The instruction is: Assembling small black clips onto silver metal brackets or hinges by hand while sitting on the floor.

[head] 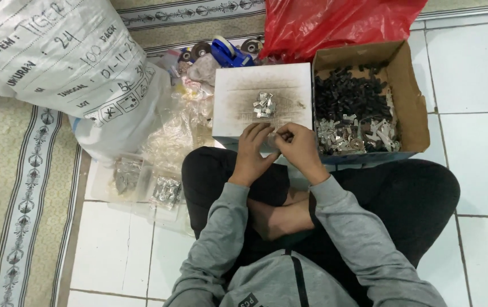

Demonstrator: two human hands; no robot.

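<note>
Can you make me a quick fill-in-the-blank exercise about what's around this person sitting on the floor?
1. The small pile of metal clips lies on top of a ____ box.
2. The cardboard box to the right holds black parts and ____ metal pieces.
3. Behind the boxes lies a ____ plastic bag.
4. The left hand and right hand meet just in front of the ____ box.

Missing words: white; silver; red; white
</note>
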